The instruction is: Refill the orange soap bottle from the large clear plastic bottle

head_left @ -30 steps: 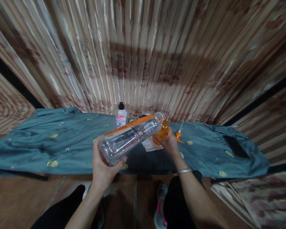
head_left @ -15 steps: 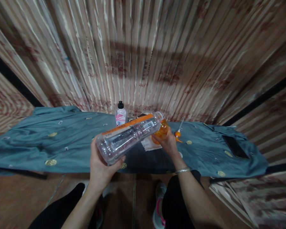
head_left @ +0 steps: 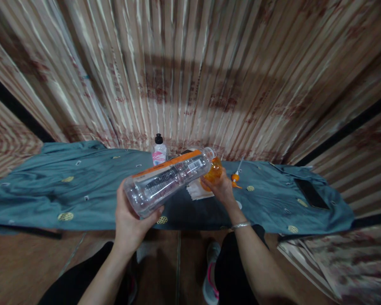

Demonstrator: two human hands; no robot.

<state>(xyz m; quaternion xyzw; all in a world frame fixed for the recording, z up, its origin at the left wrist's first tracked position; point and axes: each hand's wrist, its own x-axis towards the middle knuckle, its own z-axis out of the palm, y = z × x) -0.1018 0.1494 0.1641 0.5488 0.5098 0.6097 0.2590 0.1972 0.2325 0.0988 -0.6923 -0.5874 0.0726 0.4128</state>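
Note:
A large clear plastic bottle (head_left: 165, 184) with an orange-edged label lies tilted across the middle of the view, its neck up and to the right. My left hand (head_left: 133, 222) is closed around its base. My right hand (head_left: 221, 187) grips an orange translucent bottle (head_left: 213, 171) just under the clear bottle's mouth. Whether the two necks touch I cannot tell. Right of that hand, an orange pump head (head_left: 235, 178) with a pale tube lies on the cloth. Behind the clear bottle stands a small bottle (head_left: 159, 151) with a black cap and pink label.
A teal patterned cloth (head_left: 92, 182) covers the low table. White tissue (head_left: 198, 191) lies below the orange bottle, and a black phone (head_left: 310, 193) rests at the right. Pleated curtains (head_left: 190, 76) hang close behind, with dark poles on both sides.
Both hands keep their grips, with the clear bottle tilted much as before. The whole view has shifted slightly, so everything appears a little further left.

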